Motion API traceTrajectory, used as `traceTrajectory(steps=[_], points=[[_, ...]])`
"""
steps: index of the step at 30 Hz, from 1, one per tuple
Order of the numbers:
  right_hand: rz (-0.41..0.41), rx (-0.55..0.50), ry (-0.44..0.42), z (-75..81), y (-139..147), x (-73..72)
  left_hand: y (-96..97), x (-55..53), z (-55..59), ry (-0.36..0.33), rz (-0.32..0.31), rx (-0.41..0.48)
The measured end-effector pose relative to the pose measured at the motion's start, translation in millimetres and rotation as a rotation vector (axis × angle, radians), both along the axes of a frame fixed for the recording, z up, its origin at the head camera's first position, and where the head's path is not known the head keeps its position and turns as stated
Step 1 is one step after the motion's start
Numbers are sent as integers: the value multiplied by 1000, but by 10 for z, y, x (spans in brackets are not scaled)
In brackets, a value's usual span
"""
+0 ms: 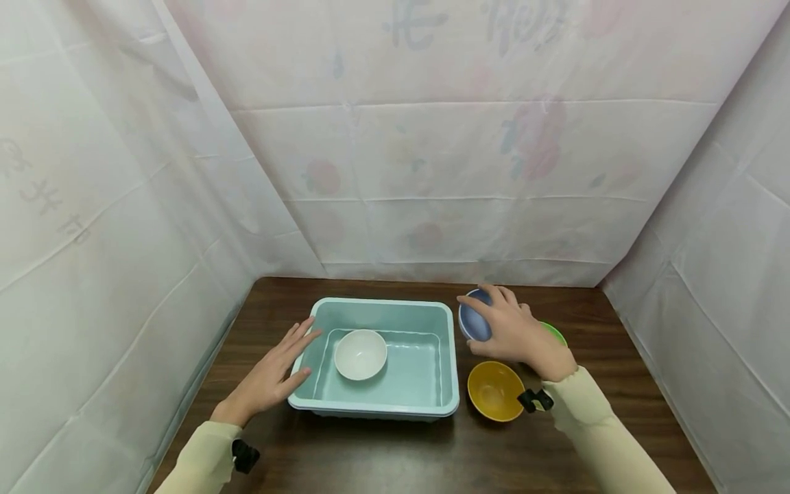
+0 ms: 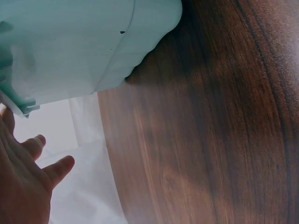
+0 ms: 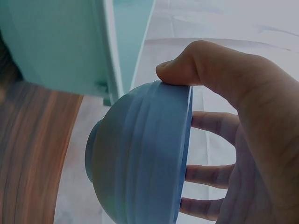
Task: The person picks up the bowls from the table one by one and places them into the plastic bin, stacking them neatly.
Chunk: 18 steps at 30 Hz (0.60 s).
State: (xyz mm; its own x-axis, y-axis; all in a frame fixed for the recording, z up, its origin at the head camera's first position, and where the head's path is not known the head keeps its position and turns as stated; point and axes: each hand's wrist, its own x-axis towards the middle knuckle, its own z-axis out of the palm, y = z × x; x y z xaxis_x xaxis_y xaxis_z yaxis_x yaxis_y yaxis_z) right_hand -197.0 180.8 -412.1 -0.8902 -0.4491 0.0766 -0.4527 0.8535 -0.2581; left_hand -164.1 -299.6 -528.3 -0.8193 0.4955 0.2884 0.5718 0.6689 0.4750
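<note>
In the head view a blue bowl [image 1: 474,320] is tilted just right of the light-blue plastic basin [image 1: 447,405]. My right hand [image 1: 515,328] grips it by the rim; the right wrist view shows the thumb on one side of the bowl [image 3: 145,149] and fingers at its rim. A white bowl [image 1: 361,355] sits inside the basin, left of its middle. My left hand [image 1: 268,374] is at the basin's left rim, fingers spread and fairly straight. The left wrist view shows this hand [image 2: 23,172] beside the basin wall; whether its fingertips press the rim is unclear.
A yellow bowl [image 1: 495,391] stands on the brown wooden table [image 1: 382,456], right of the basin. Behind my right hand, a green bowl [image 1: 553,333] is mostly hidden. Pale printed sheeting [image 1: 432,171] hangs behind the table and on both sides.
</note>
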Motion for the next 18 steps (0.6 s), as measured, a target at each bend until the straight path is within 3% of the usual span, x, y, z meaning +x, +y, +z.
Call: traceTrajectory(steps=[18], points=[[81,6,-18,122,-495,-94,2,12,5,8,2,-2]])
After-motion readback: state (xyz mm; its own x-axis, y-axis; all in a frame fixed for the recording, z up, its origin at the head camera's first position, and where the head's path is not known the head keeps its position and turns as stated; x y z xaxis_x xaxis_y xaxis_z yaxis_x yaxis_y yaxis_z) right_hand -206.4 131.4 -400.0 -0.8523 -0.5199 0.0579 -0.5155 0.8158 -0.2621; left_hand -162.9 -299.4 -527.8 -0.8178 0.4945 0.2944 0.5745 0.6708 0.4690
